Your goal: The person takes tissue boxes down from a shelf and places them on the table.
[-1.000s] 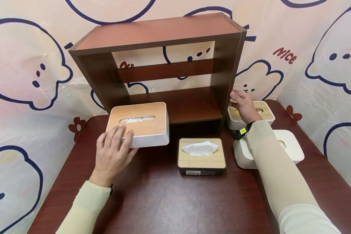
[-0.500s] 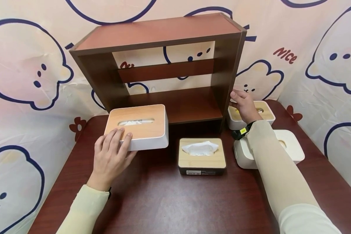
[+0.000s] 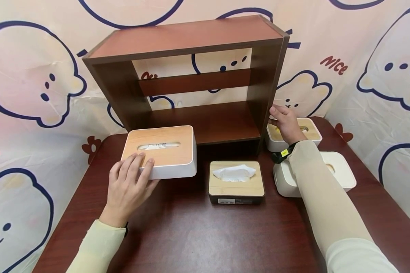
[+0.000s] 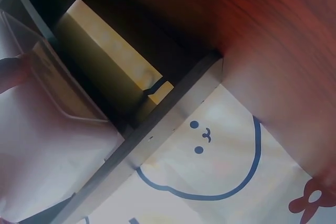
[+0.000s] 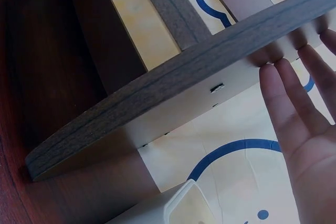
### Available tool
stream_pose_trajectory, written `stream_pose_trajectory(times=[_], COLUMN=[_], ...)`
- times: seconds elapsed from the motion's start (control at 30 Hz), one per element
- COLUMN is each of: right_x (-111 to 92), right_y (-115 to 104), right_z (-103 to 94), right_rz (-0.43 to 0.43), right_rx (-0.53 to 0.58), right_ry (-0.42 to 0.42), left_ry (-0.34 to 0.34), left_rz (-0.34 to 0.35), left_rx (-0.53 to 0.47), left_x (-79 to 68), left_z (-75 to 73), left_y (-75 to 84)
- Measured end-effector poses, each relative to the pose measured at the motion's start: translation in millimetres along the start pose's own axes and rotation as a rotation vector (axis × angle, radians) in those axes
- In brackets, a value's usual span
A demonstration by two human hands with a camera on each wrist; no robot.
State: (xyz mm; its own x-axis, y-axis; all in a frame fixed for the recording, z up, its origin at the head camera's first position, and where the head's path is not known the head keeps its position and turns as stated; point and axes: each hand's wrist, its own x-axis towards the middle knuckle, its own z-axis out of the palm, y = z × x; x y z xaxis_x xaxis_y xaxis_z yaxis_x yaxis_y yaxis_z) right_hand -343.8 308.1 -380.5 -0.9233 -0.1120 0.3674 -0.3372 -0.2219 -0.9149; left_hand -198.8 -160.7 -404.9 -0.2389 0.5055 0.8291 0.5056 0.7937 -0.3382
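Note:
My left hand [image 3: 130, 189] grips the near left corner of a white tissue box [image 3: 171, 172] with a light wood lid, fingers on the lid and the thumb mostly hidden. The box is raised in front of the lower left of a brown wooden shelf [image 3: 184, 36]. In the left wrist view the tissue box [image 4: 47, 156] looms blurred beside the shelf's side panel [image 4: 157, 124]. My right hand [image 3: 287, 123] rests on the shelf's right side. Its extended fingertips touch the outer panel in the right wrist view, where the hand [image 5: 310, 124] is partly cut off.
A dark tissue box [image 3: 235, 189] with a wood lid and a tissue showing stands on the dark red table [image 3: 205, 235]. A cream box [image 3: 341, 172] lies partly under my right forearm. Another white box with a wood lid [image 3: 311, 132] stands behind it.
My left hand and the tissue box have come slightly down and towards me. My right hand stays on the shelf's side, and the other boxes have not moved.

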Motion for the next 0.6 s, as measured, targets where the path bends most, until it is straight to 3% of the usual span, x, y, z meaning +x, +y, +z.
stream_pose_trajectory(times=[0.23, 0.6], right_x=[0.5, 0.3], right_y=[0.9, 1.1], right_z=[1.0, 0.2], right_rz=[-0.005, 0.001], right_rx=[0.027, 0.014], right_ry=[0.003, -0.005], left_ry=[-0.003, -0.066], left_rz=[0.001, 0.001], left_rx=[-0.001, -0.006], left_x=[-4.4, -13.3], left_z=[-2.2, -6.6], left_y=[1.2, 0.2])
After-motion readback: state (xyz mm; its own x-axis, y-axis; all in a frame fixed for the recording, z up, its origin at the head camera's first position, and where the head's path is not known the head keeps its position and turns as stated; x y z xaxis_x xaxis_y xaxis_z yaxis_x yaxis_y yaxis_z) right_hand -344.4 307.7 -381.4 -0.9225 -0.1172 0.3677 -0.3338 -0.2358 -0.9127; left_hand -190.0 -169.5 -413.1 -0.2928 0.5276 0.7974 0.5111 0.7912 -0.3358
